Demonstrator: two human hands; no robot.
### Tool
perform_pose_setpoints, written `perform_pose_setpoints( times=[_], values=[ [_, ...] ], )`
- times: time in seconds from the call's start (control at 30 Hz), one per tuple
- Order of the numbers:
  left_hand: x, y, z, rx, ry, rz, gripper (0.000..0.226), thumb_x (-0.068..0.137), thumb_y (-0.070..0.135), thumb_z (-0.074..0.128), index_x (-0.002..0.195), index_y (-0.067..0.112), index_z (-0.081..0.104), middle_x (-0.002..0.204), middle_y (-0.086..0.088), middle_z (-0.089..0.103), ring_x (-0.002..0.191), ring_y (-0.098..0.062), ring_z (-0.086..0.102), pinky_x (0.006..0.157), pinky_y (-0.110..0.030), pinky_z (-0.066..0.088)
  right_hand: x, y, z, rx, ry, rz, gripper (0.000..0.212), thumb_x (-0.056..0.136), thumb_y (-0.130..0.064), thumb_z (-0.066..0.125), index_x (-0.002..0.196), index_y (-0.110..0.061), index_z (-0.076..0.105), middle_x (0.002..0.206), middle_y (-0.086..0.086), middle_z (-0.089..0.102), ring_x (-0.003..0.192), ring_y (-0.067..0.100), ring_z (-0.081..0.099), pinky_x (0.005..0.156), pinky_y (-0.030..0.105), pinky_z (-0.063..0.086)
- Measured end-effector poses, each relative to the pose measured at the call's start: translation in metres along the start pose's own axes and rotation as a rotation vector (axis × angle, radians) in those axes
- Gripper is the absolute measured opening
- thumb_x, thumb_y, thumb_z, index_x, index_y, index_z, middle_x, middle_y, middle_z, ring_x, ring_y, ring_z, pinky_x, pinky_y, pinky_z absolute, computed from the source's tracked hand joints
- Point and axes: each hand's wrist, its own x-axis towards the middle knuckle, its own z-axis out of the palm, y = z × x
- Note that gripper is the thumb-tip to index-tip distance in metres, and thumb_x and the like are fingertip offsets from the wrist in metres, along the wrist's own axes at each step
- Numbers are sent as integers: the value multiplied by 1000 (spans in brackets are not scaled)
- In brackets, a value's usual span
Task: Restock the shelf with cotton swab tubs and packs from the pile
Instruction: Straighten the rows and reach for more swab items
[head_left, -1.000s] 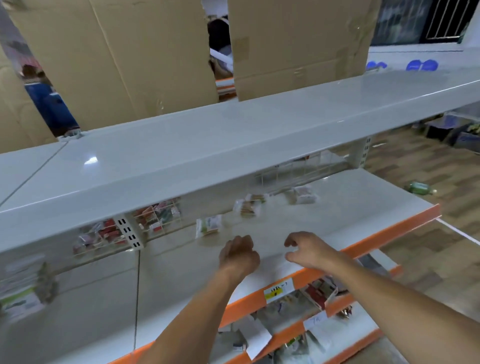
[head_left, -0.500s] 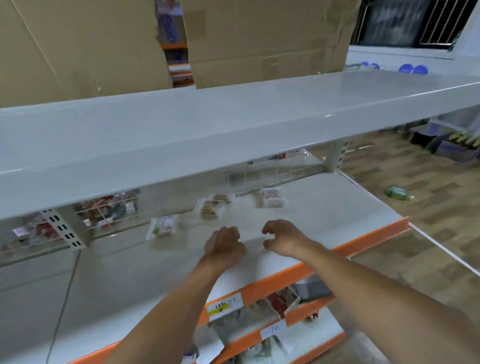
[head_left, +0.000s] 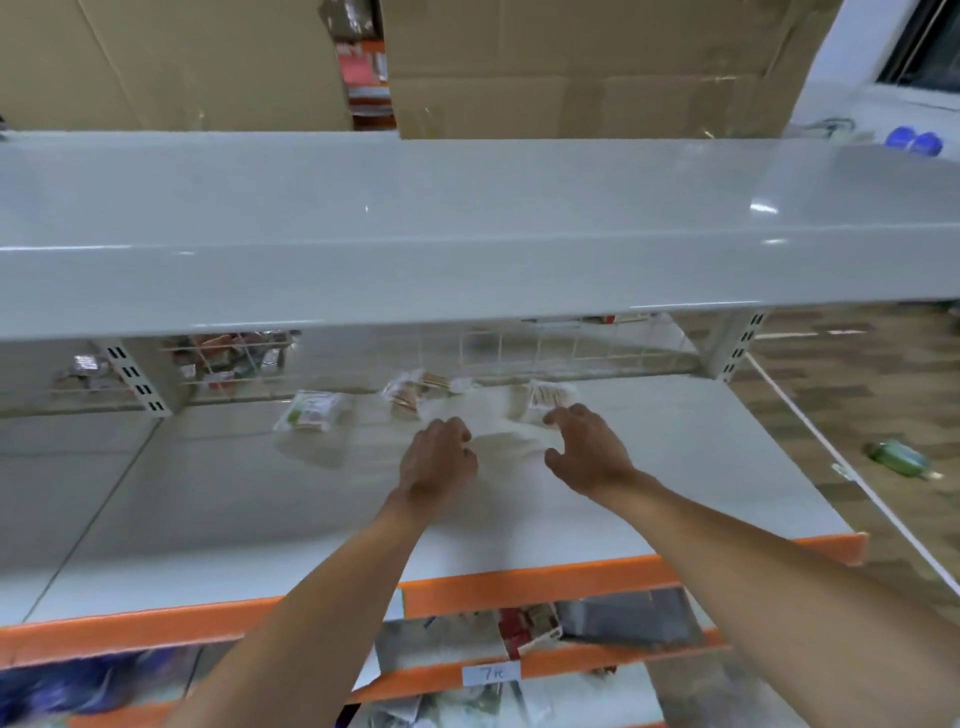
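Three clear cotton swab packs lie at the back of the white shelf (head_left: 675, 483): a green-labelled pack (head_left: 310, 410) on the left, a brown-tipped pack (head_left: 415, 391) in the middle, and another pack (head_left: 549, 399) on the right. My left hand (head_left: 436, 457) hovers over the shelf with fingers curled and nothing in it, just in front of the middle pack. My right hand (head_left: 587, 447) has its fingers spread, the fingertips close to the right pack's near edge. The picture is blurred, so contact is unclear.
A wide white upper shelf (head_left: 467, 234) overhangs the packs, with cardboard boxes (head_left: 571, 67) behind it. A wire grid (head_left: 519, 348) backs the shelf. Lower orange-edged shelves (head_left: 545, 577) hold mixed goods. A green bottle (head_left: 898, 457) lies on the wooden floor at right.
Both hands have reached further in toward the packs at the back. The right hand's fingers have opened. The camera has swung so the shelf sits squarer in view.
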Motion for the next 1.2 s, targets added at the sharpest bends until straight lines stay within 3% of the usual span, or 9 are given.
perform_pose_setpoints(
  times=[0.23, 0.37, 0.5, 0.7, 0.8, 0.9, 1.03, 1.2],
  values=[
    [30, -7, -3, 10, 235, 45, 32, 81, 2, 55, 110, 14, 58, 127, -8, 55, 119, -29, 47, 94, -35, 43, 25, 10, 18, -63, 125, -35, 54, 87, -18, 60, 139, -18, 46, 137, 6, 50, 119, 28, 49, 95, 37, 44],
    [45, -9, -3, 48, 284, 81, 43, 80, 0, 57, 121, 13, 53, 125, -9, 49, 116, -28, 43, 95, -34, 42, 35, 17, 26, -63, 145, 35, 47, 89, -19, 58, 134, -17, 49, 131, 7, 53, 117, 29, 50, 96, 37, 42],
    [58, -14, 3, 117, 295, 163, 63, 80, 5, 62, 140, 13, 44, 142, -8, 40, 128, -30, 34, 109, -33, 32, 44, 17, 30, -28, 224, 62, 33, 94, -17, 50, 126, -18, 55, 124, 4, 59, 112, 26, 53, 92, 35, 41],
    [78, -20, 8, 102, 254, 147, 68, 80, -3, 54, 145, 15, 43, 147, -5, 42, 133, -28, 32, 110, -37, 31, 44, 25, 34, 32, 315, -33, 25, 97, -18, 52, 119, -15, 62, 115, 5, 64, 102, 26, 59, 89, 38, 45],
    [86, -25, 7, 124, 230, 124, 65, 81, 2, 54, 143, 20, 45, 144, -3, 47, 133, -29, 32, 107, -41, 32, 43, 21, 27, 205, 412, -114, 22, 98, -18, 57, 117, -10, 65, 109, 10, 67, 95, 29, 64, 84, 43, 51],
    [96, -26, 6, 116, 194, 76, 56, 82, 5, 52, 135, 25, 52, 138, -4, 50, 130, -31, 32, 102, -42, 32, 47, 15, 19, 452, 467, -64, 20, 100, -21, 53, 114, -11, 65, 106, 6, 67, 93, 24, 64, 79, 41, 54],
    [102, -32, 2, 86, 214, 51, 38, 87, 6, 50, 113, 31, 63, 127, -1, 55, 121, -28, 36, 86, -35, 24, 48, 13, 14, 728, 344, 77, 20, 103, -31, 47, 113, -23, 62, 105, -1, 66, 92, 13, 66, 73, 40, 59],
    [100, -36, -6, 1, 251, 38, 26, 97, 26, 52, 119, 34, 64, 125, 4, 60, 120, -28, 40, 85, -35, 27, 48, 17, 21, 855, 285, 195, 21, 102, -34, 50, 109, -24, 67, 105, 3, 68, 96, 22, 67, 79, 49, 59]
  ],
)
